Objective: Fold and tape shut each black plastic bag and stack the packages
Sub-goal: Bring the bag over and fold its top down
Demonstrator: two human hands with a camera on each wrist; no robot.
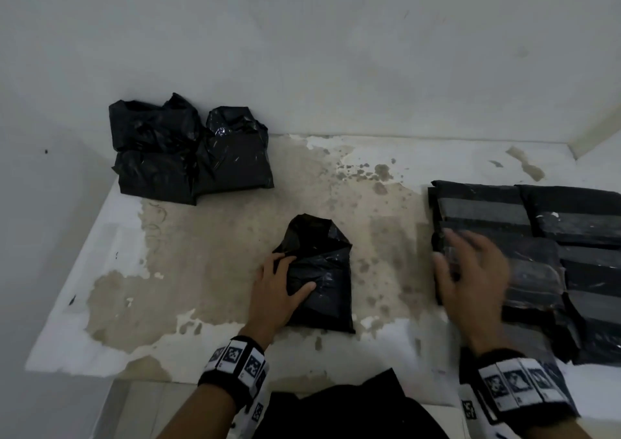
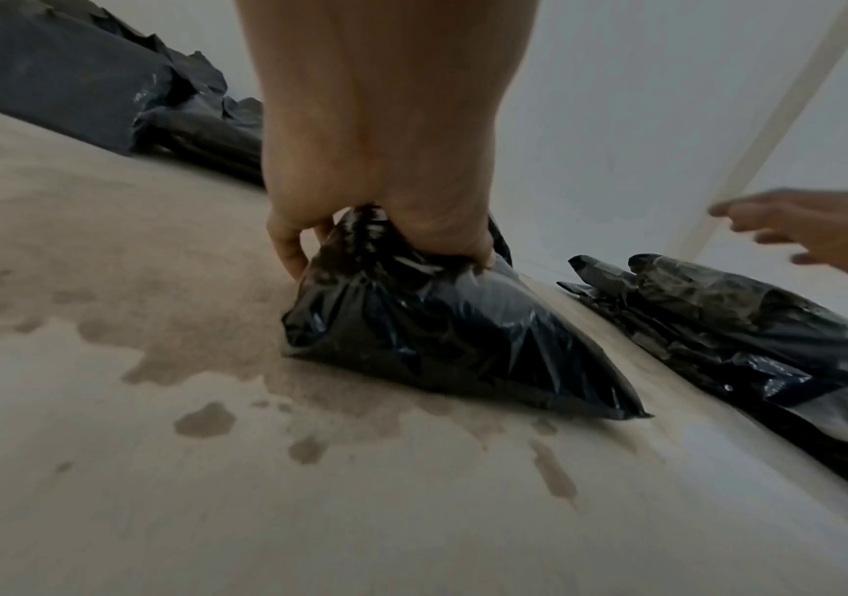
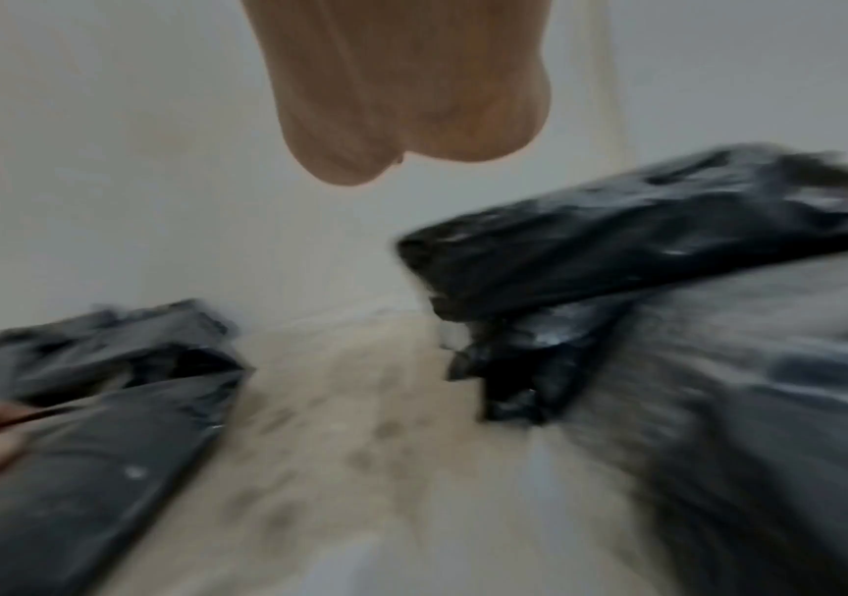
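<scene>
A black plastic bag (image 1: 322, 270) lies in the middle of the worn white surface, its open top crumpled and pointing away from me. My left hand (image 1: 285, 280) grips its left side, thumb laid across the top. In the left wrist view the left hand (image 2: 381, 238) bunches the bag's plastic (image 2: 437, 334) under curled fingers. My right hand (image 1: 463, 264) is blurred, fingers spread, holding nothing, over the near left corner of the taped packages (image 1: 544, 223) on the right. The right wrist view shows only the right hand's heel (image 3: 401, 121) above those packages (image 3: 666, 242).
Two untaped black bags (image 1: 188, 149) lean against the wall at the back left, also visible as the untaped bags (image 2: 80, 80) in the left wrist view. The surface (image 1: 218, 254) has brown patches where paint is gone. Walls close in the back and both sides.
</scene>
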